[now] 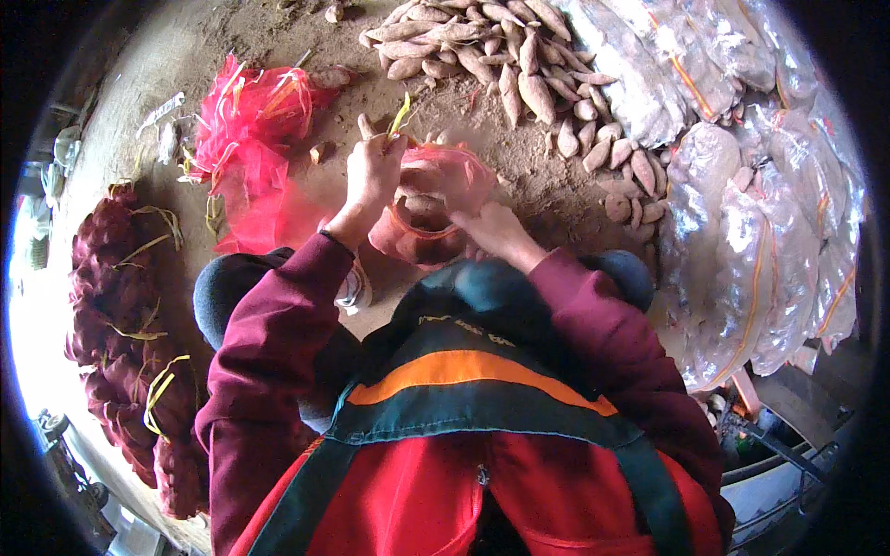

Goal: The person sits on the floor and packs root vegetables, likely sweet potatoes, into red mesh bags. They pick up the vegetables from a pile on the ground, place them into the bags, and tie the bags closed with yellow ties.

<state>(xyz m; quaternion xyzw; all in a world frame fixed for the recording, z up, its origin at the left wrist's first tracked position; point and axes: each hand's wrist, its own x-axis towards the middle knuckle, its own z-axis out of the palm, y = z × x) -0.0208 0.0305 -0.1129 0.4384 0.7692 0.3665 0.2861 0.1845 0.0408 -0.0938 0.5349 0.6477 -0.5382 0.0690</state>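
A red mesh bag [410,240] stands upright between my knees, its mouth facing up, with sweet potatoes visible inside. My left hand [372,174] pinches the far left part of the bag's rim, where a yellow drawstring [402,115] sticks up from the fingers. On the opposite side, my right hand [492,226] grips the mesh near the rim; its fingers are blurred and partly hidden by the netting. The tip of a sweet potato [365,126] shows just beyond my left hand.
A heap of loose sweet potatoes [480,48] lies ahead on the dirt floor [445,111]. Filled clear plastic sacks [751,229] line the right side. Bundled red mesh bags [254,125] lie ahead left. Several filled dark red mesh bags [118,292] with yellow ties stand at far left.
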